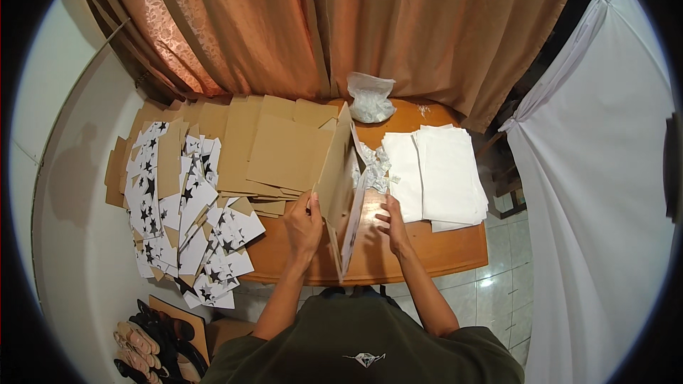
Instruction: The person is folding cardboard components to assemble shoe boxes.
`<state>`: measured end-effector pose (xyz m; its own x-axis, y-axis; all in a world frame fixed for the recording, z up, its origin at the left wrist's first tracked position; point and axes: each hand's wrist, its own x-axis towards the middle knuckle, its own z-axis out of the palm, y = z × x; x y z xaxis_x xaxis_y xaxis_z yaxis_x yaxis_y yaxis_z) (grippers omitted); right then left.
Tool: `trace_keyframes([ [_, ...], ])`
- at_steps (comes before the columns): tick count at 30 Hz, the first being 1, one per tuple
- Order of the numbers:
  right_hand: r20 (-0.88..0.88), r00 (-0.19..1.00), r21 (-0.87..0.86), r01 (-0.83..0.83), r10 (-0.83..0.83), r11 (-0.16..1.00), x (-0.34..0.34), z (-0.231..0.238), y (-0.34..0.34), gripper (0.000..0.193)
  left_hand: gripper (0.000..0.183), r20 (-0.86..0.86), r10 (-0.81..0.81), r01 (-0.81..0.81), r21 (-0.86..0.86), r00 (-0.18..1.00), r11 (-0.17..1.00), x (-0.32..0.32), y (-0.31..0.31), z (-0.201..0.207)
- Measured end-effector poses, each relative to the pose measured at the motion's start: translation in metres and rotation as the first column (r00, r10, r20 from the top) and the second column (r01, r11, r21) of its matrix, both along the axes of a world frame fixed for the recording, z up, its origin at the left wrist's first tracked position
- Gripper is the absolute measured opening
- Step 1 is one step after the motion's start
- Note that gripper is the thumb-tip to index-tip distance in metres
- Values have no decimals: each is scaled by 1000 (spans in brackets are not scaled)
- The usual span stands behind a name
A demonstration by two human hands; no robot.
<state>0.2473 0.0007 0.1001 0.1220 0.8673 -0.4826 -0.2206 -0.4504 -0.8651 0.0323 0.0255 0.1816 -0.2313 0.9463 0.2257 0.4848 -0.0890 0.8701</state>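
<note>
My left hand is closed on the left face of a folded cardboard piece, holding it upright and nearly edge-on above the table's middle. The piece is brown on the side toward that hand, and a pale panel shows on its right side. My right hand is open, fingers apart, just right of the panel and nearest the front corner of a stack of white sheets. Small crumpled whitish scraps lie between the panel and the sheets, partly hidden by the panel.
Overlapping flat brown cardboard pieces cover the wooden table's left half. White pieces with black stars heap at far left, overhanging the front edge. A clear plastic bag stands at the back. Shoes sit low at left.
</note>
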Motion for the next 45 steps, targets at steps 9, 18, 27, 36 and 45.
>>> trace_keyframes([
  [9, 488, 870, 222, -200, 69, 954, -5, 37, -7, 81, 23, 80, -144, 148, -46, 986, 988, 26, -11, 5],
  [18, 431, 877, 391, 28, -210, 920, 21, 134, -25, 25, 22, 330, -189, 247, -143, 925, 958, 25, -26, 61],
  [27, 658, 688, 425, -5, -305, 905, 26, 119, -19, 22, 16, -75, -175, 167, -100, 982, 981, -9, -37, 25],
  [36, 646, 742, 395, -125, -179, 910, -23, 45, -6, 24, 16, -383, -151, 57, -245, 911, 968, -55, -50, 3],
  [45, 765, 602, 456, -254, -230, 853, -41, 18, 2, 24, 49, -421, -243, 66, -393, 874, 917, -51, -59, -53],
])
